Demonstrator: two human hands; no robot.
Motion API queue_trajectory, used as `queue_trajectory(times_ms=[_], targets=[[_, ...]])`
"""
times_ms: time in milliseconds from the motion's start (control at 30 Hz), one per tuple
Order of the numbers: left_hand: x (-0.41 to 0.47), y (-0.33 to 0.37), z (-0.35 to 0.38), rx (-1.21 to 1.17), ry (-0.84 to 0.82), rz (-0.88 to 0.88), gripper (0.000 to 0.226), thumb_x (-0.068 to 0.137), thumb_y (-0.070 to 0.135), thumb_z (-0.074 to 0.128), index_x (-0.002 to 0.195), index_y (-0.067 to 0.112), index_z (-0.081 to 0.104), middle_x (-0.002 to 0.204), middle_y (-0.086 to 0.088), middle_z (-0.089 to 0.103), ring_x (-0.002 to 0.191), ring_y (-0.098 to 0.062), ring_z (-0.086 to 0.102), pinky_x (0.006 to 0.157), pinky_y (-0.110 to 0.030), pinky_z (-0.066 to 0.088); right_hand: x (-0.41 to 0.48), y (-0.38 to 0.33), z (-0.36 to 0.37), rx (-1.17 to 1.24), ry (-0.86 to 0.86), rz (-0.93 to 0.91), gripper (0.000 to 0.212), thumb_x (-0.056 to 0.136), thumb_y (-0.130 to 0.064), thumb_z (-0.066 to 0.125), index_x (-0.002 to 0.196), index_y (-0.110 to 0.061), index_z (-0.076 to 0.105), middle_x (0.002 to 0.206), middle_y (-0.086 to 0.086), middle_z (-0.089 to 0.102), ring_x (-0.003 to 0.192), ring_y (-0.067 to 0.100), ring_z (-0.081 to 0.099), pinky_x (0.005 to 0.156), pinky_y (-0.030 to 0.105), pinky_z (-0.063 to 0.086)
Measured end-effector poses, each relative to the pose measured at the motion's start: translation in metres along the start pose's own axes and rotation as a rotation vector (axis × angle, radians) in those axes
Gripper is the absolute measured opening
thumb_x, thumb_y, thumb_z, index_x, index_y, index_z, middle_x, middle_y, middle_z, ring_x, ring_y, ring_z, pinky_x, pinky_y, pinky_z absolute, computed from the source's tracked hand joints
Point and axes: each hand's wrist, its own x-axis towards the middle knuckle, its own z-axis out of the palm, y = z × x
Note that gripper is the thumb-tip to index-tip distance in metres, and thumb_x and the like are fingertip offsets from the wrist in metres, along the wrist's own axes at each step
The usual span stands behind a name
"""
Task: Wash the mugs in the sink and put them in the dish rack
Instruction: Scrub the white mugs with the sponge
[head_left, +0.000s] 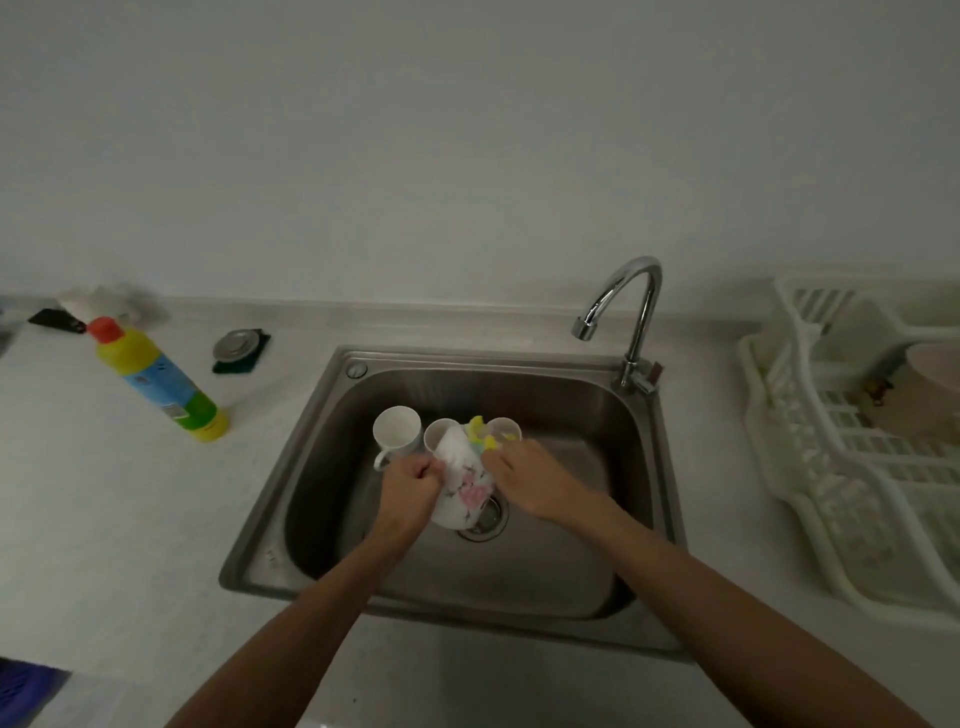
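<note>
Over the steel sink (332, 447) my left hand (410, 486) grips a white mug with a pink flower print (465, 483), tilted on its side above the drain. My right hand (530, 480) holds a yellow-green sponge (480, 434) against that mug's upper side. Behind them in the basin stand a white mug (397, 431) at the left, a second mug (439, 431) in the middle and a third (506, 428), partly hidden by the sponge. The white dish rack (831, 467) sits on the counter to the right.
A chrome tap (631, 312) rises at the sink's back right, with no water visible. A yellow dish-soap bottle (156, 376) lies tilted on the left counter, near a sink strainer on a dark pad (239, 348). A round dish (930, 384) rests in the rack.
</note>
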Motion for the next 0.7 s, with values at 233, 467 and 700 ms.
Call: queue_trajectory(times_ms=[233, 467, 700], targets=[[0.015, -0.007, -0.022, -0.139, -0.058, 0.002, 0.035, 0.092, 0.001, 0.05, 0.058, 0.009, 0.05, 0.067, 0.001, 0.053, 0.064, -0.006, 0.051, 0.054, -0.009, 0.043, 0.049, 0.016, -0.005, 0.601, 0.214, 0.509, 0.039, 0.105, -0.023, 0.028, 0.109, 0.0, 0.06, 0.115, 0.021, 0.06, 0.095, 0.027, 0.055, 0.071, 0.026, 0.035], [0.064, -0.036, -0.055, -0.251, -0.082, -0.099, 0.032, 0.092, 0.001, 0.048, 0.06, 0.005, 0.05, 0.055, -0.002, 0.046, 0.05, -0.005, 0.045, 0.052, -0.02, 0.039, 0.13, 0.017, 0.006, 1.384, 0.394, 0.664, 0.04, 0.1, -0.023, 0.033, 0.118, 0.002, 0.058, 0.119, 0.021, 0.063, 0.099, 0.03, 0.063, 0.081, 0.041, 0.052], [0.123, -0.055, -0.085, -0.328, -0.095, -0.12, 0.033, 0.093, -0.001, 0.047, 0.06, 0.006, 0.049, 0.057, -0.002, 0.046, 0.058, -0.012, 0.045, 0.06, -0.024, 0.041, 0.235, 0.003, 0.001, 1.316, 0.45, 0.723, 0.028, 0.097, -0.03, 0.043, 0.117, -0.014, 0.054, 0.115, 0.011, 0.061, 0.098, 0.022, 0.059, 0.068, 0.031, 0.047]])
